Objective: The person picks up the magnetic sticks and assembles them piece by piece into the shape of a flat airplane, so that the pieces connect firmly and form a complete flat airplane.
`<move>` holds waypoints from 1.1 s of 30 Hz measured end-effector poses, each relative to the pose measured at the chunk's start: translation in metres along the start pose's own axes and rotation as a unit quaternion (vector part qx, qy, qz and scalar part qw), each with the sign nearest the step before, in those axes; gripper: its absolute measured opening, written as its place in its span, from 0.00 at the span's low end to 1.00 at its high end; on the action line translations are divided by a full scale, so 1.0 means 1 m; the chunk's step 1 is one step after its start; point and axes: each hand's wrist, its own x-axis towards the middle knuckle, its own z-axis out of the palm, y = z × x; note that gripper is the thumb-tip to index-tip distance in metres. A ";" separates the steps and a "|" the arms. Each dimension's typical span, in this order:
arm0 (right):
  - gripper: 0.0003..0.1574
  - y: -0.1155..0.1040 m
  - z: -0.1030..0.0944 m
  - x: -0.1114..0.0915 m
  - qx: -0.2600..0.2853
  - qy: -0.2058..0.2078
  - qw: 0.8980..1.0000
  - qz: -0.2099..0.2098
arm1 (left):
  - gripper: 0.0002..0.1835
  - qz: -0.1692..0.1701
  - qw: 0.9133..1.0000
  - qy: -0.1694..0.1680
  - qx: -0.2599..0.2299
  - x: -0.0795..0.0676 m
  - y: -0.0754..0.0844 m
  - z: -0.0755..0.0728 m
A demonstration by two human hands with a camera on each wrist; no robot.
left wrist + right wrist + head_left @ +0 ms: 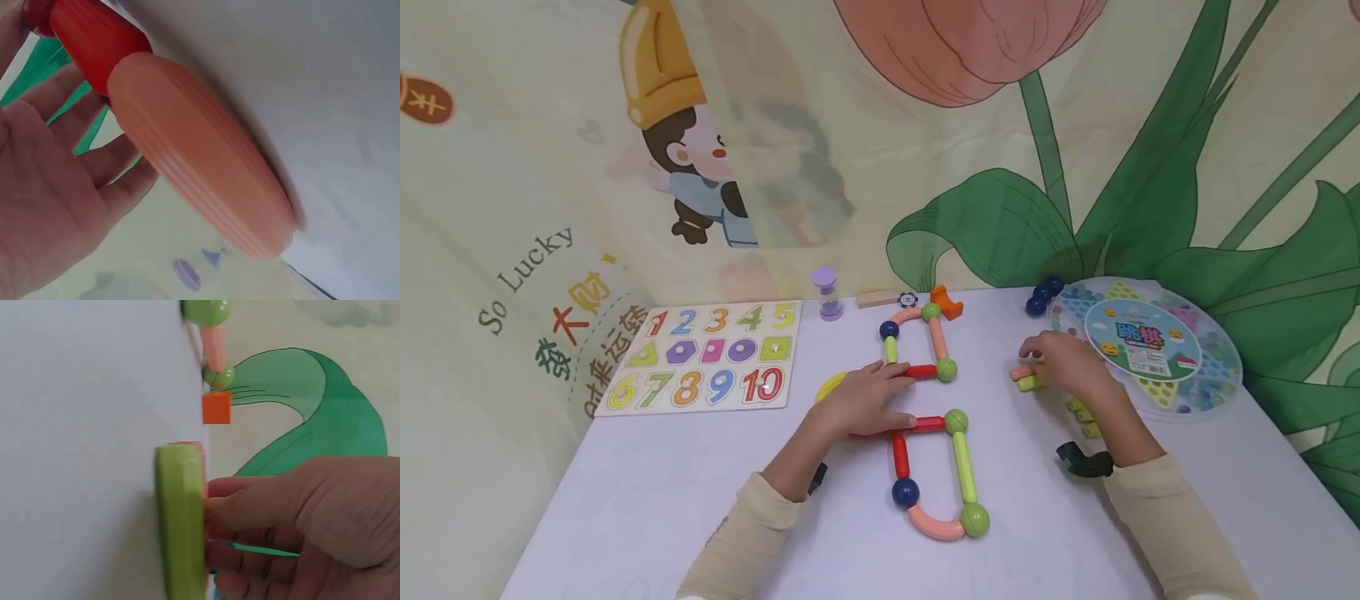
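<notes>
My left hand [862, 400] lies over the middle of a figure of magnetic sticks and balls, fingers spread. Its fingertips are at the upper red stick [921, 371], its thumb at the lower red stick [929, 423]. Close under that palm, the left wrist view shows a pink stick [200, 153] joined to a red one [103, 40]. My right hand [1063, 364] pinches a pink stick [1021, 372], which lies against a green stick [181, 519] on the table. That pink stick is mostly hidden behind the green one in the right wrist view.
Several short green sticks [1084, 417] lie beside my right wrist. Behind them are a round marble-game box [1206, 350] and dark blue balls [1043, 297]. A number board [700, 400], purple hourglass [827, 296] and orange piece [947, 302] are along the back near the wall cloth.
</notes>
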 end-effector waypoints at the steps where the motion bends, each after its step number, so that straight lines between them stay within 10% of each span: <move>1: 0.13 0.001 0.002 0.002 0.006 -0.003 1.000 -0.002 | 0.35 0.000 1.000 0.002 0.003 0.000 0.000 0.000; 13: 0.12 -0.028 0.022 0.025 -0.012 0.002 0.997 -0.073 | 0.39 -0.049 0.998 0.004 -0.025 -0.007 -0.024 -0.006; 27: 0.11 -0.092 0.039 0.054 -0.015 0.024 0.991 -0.131 | 0.38 -0.031 0.997 -0.002 -0.074 -0.004 -0.048 -0.009; 33: 0.18 -0.077 0.028 0.037 -0.017 0.010 0.995 -0.097 | 0.37 -0.034 0.997 0.008 -0.074 -0.009 -0.047 -0.009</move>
